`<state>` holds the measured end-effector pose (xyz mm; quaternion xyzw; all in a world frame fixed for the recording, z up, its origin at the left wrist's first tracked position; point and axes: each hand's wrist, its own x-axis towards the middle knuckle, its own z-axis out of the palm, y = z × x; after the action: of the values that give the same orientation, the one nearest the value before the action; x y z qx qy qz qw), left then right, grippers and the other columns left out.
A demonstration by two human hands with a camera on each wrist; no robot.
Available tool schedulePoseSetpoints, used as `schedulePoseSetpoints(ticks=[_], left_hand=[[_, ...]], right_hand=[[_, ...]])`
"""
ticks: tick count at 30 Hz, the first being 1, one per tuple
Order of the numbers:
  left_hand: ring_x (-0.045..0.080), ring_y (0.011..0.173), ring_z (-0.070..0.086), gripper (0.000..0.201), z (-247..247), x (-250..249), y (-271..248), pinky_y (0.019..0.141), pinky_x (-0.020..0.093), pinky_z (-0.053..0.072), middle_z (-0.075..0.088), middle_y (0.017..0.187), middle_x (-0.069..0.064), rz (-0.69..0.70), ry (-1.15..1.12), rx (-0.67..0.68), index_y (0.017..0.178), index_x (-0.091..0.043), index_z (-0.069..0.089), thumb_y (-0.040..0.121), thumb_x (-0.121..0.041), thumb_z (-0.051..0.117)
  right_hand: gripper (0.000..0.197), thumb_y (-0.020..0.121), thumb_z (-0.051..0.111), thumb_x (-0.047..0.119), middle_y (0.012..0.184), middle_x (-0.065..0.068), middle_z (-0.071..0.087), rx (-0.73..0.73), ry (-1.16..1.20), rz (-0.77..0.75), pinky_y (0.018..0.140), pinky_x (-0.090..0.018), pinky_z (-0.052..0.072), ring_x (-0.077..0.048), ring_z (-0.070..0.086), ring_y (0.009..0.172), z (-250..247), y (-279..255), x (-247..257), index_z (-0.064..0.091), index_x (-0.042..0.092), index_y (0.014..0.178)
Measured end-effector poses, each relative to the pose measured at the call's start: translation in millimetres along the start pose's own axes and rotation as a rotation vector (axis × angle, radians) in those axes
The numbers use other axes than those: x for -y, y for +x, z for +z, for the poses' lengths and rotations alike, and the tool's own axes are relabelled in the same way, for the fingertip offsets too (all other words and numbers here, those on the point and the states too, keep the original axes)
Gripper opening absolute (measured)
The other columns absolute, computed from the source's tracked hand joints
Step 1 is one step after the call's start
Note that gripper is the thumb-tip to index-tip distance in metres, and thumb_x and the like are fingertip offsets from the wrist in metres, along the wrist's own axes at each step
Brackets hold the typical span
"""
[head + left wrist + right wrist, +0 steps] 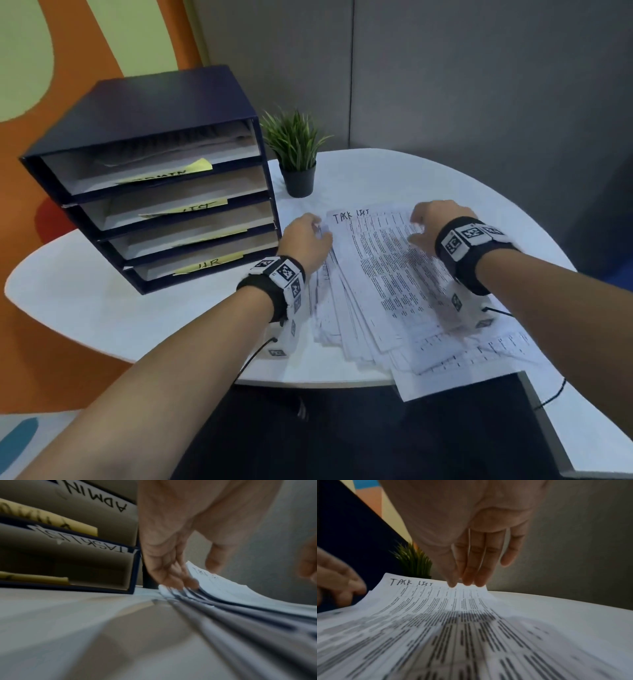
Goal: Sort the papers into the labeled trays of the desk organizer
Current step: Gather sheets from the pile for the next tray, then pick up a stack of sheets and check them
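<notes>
A fanned stack of printed papers point(334, 318) lies on the white table point(137, 308). Its top sheet point(383, 267) is headed "TASK LIST" by hand. My right hand point(419, 224) pinches that sheet's far right edge between thumb and fingertips point(467, 581) and holds it slightly raised. My left hand point(320, 233) is at the stack's far left corner; its fingertips point(181, 580) press on the lower sheets, with the thumb apart above. The dark blue organizer point(164, 102) stands to the left, with yellow labels ADMIN point(168, 173), a task list label point(202, 207) and HR point(210, 263).
A small potted plant point(296, 150) stands just behind the papers, right of the organizer. The third tray's label point(212, 236) is unreadable. Some sheets hang over the table's near edge point(445, 383). A grey partition wall rises behind the table.
</notes>
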<state>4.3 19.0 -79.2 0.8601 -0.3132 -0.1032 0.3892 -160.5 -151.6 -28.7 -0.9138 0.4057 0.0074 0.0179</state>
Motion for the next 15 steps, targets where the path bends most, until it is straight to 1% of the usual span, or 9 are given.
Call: schedulePoseSetpoints(ticks=[1,3,5,8,10,11,12,14,15], left_hand=[[0.026,0.102,0.066,0.037,1.9,-5.3,-1.8,0.084,0.035,0.055,0.067,0.112,0.010,-0.048,0.072,0.042,0.116,-0.012,0.061,0.091,-0.040,0.062],[0.026,0.088,0.067,0.048,7.2,-15.3,-4.7,0.062,0.028,0.050,0.066,0.091,0.012,-0.105,0.231,0.195,0.093,-0.011,0.057,0.085,-0.057,0.065],[0.020,0.072,0.061,0.060,15.2,-22.3,-6.5,0.052,0.025,0.040,0.056,0.075,0.003,-0.112,0.355,0.287,0.088,-0.013,0.051,0.077,-0.070,0.066],[0.018,0.073,0.055,0.067,22.8,-31.5,-7.9,0.057,0.026,0.043,0.047,0.074,-0.002,-0.096,0.506,0.290,0.103,-0.009,0.052,0.073,-0.066,0.074],[0.018,0.072,0.055,0.064,21.2,-37.6,-8.1,0.057,0.027,0.045,0.049,0.074,0.000,-0.110,0.532,0.301,0.112,-0.006,0.054,0.077,-0.054,0.077],[0.018,0.071,0.056,0.057,19.1,-39.5,-7.7,0.056,0.026,0.044,0.050,0.074,0.001,-0.108,0.529,0.306,0.114,-0.004,0.054,0.082,-0.045,0.076],[0.019,0.071,0.058,0.044,16.9,-40.0,-6.3,0.055,0.026,0.044,0.054,0.075,0.003,-0.091,0.516,0.299,0.112,-0.003,0.055,0.086,-0.035,0.073],[0.027,0.081,0.065,0.018,8.9,-38.6,-6.1,0.061,0.028,0.049,0.066,0.086,0.009,-0.081,0.459,0.241,0.095,-0.004,0.060,0.091,-0.021,0.064],[0.029,0.083,0.066,0.016,2.1,-39.5,-7.3,0.065,0.030,0.052,0.069,0.088,0.012,-0.079,0.427,0.200,0.088,-0.004,0.063,0.091,-0.020,0.062]], right_hand=[[0.027,0.082,0.066,0.036,0.104,0.001,0.068,0.011,0.042,0.019,0.086,-0.035,0.053,-0.022,0.064,0.092,0.7,-4.7,-8.2,0.063,0.028,0.107],[0.017,0.082,0.064,0.032,0.094,0.004,0.069,-0.004,0.106,0.055,0.077,-0.032,0.056,-0.020,0.064,0.082,3.2,-14.7,-23.6,0.065,0.028,0.098],[0.020,0.081,0.066,0.035,0.096,0.006,0.068,0.008,0.155,0.098,0.077,-0.032,0.055,-0.019,0.064,0.083,7.0,-24.6,-35.6,0.064,0.026,0.100],[0.030,0.079,0.070,0.041,0.104,0.006,0.068,0.077,0.248,0.129,0.082,-0.030,0.052,-0.017,0.063,0.087,17.6,-41.7,-45.6,0.062,0.026,0.103],[0.029,0.080,0.070,0.042,0.105,0.007,0.067,0.067,0.317,0.095,0.081,-0.026,0.049,-0.015,0.062,0.088,20.6,-53.7,-45.6,0.063,0.027,0.103],[0.028,0.080,0.069,0.042,0.105,0.008,0.067,0.062,0.337,0.064,0.080,-0.025,0.048,-0.014,0.062,0.089,19.1,-59.7,-43.1,0.063,0.027,0.104],[0.028,0.081,0.069,0.041,0.107,0.009,0.066,0.065,0.342,0.032,0.081,-0.024,0.047,-0.013,0.062,0.090,15.3,-63.6,-39.3,0.063,0.028,0.105],[0.027,0.082,0.068,0.039,0.110,0.010,0.066,0.053,0.354,-0.017,0.083,-0.025,0.047,-0.012,0.062,0.093,2.4,-68.1,-31.4,0.063,0.028,0.106],[0.026,0.083,0.068,0.039,0.109,0.011,0.066,0.025,0.374,-0.028,0.083,-0.024,0.046,-0.012,0.062,0.093,-5.9,-69.0,-28.4,0.063,0.028,0.106]])
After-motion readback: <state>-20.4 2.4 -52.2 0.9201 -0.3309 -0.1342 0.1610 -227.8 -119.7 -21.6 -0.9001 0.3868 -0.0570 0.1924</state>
